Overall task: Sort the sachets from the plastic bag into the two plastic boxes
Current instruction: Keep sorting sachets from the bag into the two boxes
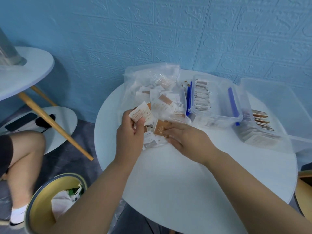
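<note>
Crinkled white sachets [141, 114] in left hand [130, 132]

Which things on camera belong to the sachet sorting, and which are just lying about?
Job: plastic bag of sachets; white sachet gripped by the left hand; orange sachet touched by the right hand; clear box with blue clips; second clear box, far right.
Lying about: gold-lined waste bin; dark phone on the low stand; neighbouring round table.

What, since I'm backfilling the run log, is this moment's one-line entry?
phase: sorting | left hand: grips white sachets | right hand: touches orange sachet by plastic bag | blue-clipped box: holds sachets
</note>
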